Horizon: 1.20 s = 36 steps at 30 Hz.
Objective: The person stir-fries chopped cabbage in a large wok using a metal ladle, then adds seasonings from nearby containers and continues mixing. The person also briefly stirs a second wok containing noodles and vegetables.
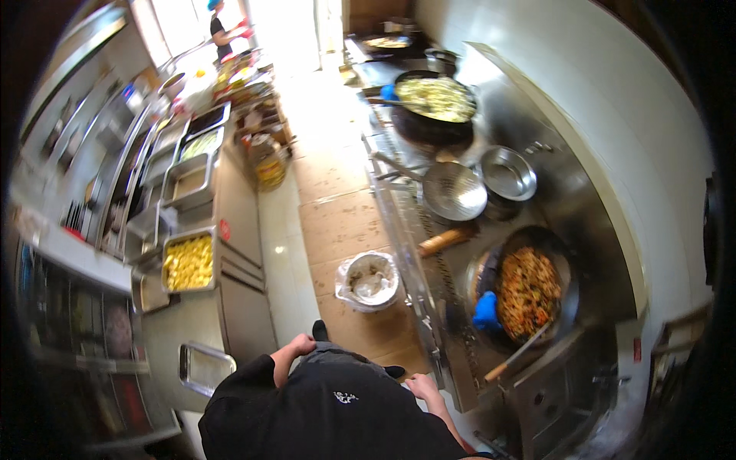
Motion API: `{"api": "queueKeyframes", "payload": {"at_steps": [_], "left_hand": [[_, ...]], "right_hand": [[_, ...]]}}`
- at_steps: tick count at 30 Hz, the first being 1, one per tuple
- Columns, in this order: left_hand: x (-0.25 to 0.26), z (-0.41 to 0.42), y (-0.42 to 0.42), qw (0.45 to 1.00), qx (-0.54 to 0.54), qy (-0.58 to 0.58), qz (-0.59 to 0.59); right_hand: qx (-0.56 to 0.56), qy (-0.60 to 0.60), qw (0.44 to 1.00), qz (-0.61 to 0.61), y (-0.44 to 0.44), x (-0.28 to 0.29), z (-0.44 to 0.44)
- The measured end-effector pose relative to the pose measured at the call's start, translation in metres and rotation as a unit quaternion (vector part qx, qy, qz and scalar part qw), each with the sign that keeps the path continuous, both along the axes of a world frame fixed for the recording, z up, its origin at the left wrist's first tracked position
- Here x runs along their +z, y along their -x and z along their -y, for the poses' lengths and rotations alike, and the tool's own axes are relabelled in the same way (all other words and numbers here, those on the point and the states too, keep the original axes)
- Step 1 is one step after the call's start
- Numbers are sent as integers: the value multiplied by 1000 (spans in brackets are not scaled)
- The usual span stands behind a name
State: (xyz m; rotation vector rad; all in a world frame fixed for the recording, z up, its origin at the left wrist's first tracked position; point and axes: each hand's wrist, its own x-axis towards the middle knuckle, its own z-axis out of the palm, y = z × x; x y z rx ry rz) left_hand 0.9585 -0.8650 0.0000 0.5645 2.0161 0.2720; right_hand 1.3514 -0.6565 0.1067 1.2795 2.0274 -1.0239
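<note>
My left hand (303, 344) hangs at my waist beside the grey cloth (336, 353), its fingers curled. Whether it pinches that cloth is too small to tell. Low by the front edge of the steel stove (443, 345) is my right hand (424, 386), loosely bent, with no object visible in it. Both palms are hidden. Nearest on the right, a wok (566, 287) of fried rice (528, 290) sits tilted on the stove. A wood-handled ladle (520, 353) rests in it, and a blue cloth (487, 310) wraps its near-left rim.
A lined bucket (368, 282) stands on the cardboard-covered floor ahead. Farther along the stove are a strainer (454, 191), a metal pot (508, 172) and a wok of shredded vegetables (435, 99). The left counter bears yellow chunks (188, 262) and a tray (207, 368). A person (221, 31) stands far back.
</note>
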Motion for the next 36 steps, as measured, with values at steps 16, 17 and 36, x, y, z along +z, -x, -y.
{"api": "queueKeyframes", "payload": {"at_steps": [16, 17, 36], "left_hand": [[34, 114, 167, 948, 170, -100, 251], [23, 112, 168, 943, 167, -128, 257], [11, 2, 373, 906, 294, -118, 281]], "right_hand": [[347, 22, 936, -47, 393, 10, 20], [385, 11, 922, -36, 405, 4, 14], [209, 28, 953, -219, 682, 21, -155]]}}
